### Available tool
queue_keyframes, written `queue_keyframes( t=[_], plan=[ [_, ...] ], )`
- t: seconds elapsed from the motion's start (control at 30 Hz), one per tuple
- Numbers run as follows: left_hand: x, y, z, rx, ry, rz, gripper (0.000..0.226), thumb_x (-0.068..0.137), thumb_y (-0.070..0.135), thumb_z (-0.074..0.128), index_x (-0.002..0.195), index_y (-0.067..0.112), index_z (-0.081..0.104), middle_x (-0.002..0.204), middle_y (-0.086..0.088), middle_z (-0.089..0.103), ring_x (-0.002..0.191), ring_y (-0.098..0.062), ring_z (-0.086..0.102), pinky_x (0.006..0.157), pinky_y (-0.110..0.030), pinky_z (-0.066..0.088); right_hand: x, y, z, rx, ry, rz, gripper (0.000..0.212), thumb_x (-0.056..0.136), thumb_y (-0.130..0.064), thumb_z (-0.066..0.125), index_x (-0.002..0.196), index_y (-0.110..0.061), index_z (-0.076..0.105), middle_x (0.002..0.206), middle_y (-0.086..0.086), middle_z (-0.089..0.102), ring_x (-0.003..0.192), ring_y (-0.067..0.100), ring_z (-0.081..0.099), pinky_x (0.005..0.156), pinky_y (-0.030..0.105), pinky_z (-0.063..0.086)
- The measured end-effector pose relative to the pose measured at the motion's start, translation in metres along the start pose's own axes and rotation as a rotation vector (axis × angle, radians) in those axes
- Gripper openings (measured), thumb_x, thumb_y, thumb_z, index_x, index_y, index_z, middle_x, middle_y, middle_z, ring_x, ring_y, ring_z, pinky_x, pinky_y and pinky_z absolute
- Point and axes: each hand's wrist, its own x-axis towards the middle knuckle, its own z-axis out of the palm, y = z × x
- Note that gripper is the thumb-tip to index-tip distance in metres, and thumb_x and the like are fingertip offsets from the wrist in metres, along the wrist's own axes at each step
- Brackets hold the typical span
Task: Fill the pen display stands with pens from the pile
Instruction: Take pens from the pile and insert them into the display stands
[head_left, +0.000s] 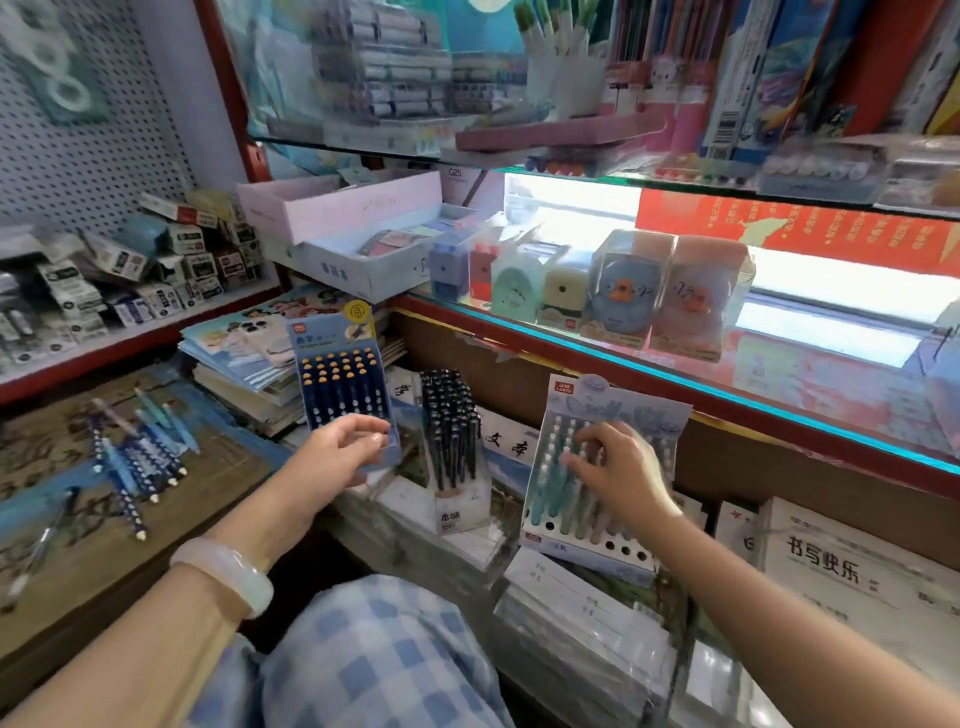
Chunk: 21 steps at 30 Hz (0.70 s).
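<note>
A pale card box (464, 183) at 12 o'clock reads "G25". The white pen stand base (457, 517) at centre reads "本味". The white carton (852, 564) at 4 o'clock reads "书写快乐".

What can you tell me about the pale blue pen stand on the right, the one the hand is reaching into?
The pale blue pen stand looks like printed card: a tall backing with cloud-like artwork and a small red label at its top left corner, above a white base pierced with round holes. Teal and grey pens fill most holes; several at the front right are empty. It leans back on stacked paper packs. The right hand rests its curled fingers among the pen tops.
</note>
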Motion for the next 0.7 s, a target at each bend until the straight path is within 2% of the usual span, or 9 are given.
queue_keyframes(
  t=[0.07, 0.2, 0.33, 0.43, 0.57, 0.7],
  plan=[
    [-0.003, -0.008, -0.020, 0.088, 0.019, 0.016, 0.015, 0.097, 0.017, 0.047, 0.109, 0.020, 0.056, 0.111, -0.003, 0.058, 0.103, -0.016, 0.054, 0.083, -0.029, 0.045, 0.006, -0.026, 0.012, 0.048, -0.052, -0.060, 0.027, 0.086, -0.028, 0.066, 0.110, -0.019, 0.060, 0.101, -0.007, 0.053, 0.094, 0.010, 0.053, 0.080, 0.021, 0.043],
    [-0.010, -0.030, -0.065, 0.242, 0.064, 0.036, 0.030, 0.093, 0.015, 0.053, 0.123, 0.016, 0.050, 0.111, -0.005, 0.055, 0.100, -0.016, 0.053, 0.080, -0.022, 0.036, 0.015, -0.082, 0.051, 0.079, -0.190, -0.225, 0.032, 0.086, -0.031, 0.065, 0.116, -0.019, 0.059, 0.102, -0.007, 0.054, 0.089, 0.006, 0.052, 0.081, 0.019, 0.044],
    [-0.020, -0.060, -0.124, 0.270, 0.134, -0.052, 0.028, 0.092, 0.021, 0.056, 0.119, 0.026, 0.048, 0.115, -0.002, 0.053, 0.109, -0.016, 0.053, 0.088, -0.025, 0.039, 0.023, -0.138, 0.103, 0.090, -0.330, -0.353, 0.035, 0.088, -0.026, 0.064, 0.120, -0.013, 0.058, 0.103, -0.004, 0.053, 0.097, 0.012, 0.054, 0.082, 0.016, 0.038],
    [-0.031, -0.088, -0.168, 0.265, 0.195, -0.135, 0.028, 0.091, 0.021, 0.057, 0.117, 0.027, 0.048, 0.115, 0.000, 0.054, 0.110, -0.017, 0.054, 0.095, -0.030, 0.042, 0.028, -0.179, 0.143, 0.068, -0.444, -0.412, 0.036, 0.090, -0.027, 0.060, 0.124, -0.015, 0.055, 0.116, 0.000, 0.056, 0.108, 0.014, 0.052, 0.088, 0.019, 0.038],
    [-0.038, -0.129, -0.215, 0.250, 0.376, -0.274, 0.036, 0.090, 0.017, 0.060, 0.124, 0.015, 0.050, 0.117, -0.003, 0.054, 0.105, -0.014, 0.051, 0.091, -0.024, 0.038, 0.034, -0.225, 0.198, 0.047, -0.568, -0.456, 0.037, 0.091, -0.030, 0.059, 0.125, -0.017, 0.053, 0.121, 0.003, 0.055, 0.112, 0.017, 0.052, 0.092, 0.025, 0.041],
    [-0.032, -0.165, -0.239, 0.295, 0.501, -0.405, 0.035, 0.090, 0.020, 0.059, 0.123, 0.013, 0.050, 0.114, -0.005, 0.058, 0.089, -0.013, 0.054, 0.079, -0.026, 0.045, 0.040, -0.259, 0.249, 0.013, -0.625, -0.503, 0.039, 0.091, -0.029, 0.059, 0.126, -0.015, 0.053, 0.122, 0.005, 0.056, 0.112, 0.018, 0.052, 0.088, 0.023, 0.038]
  ],
)
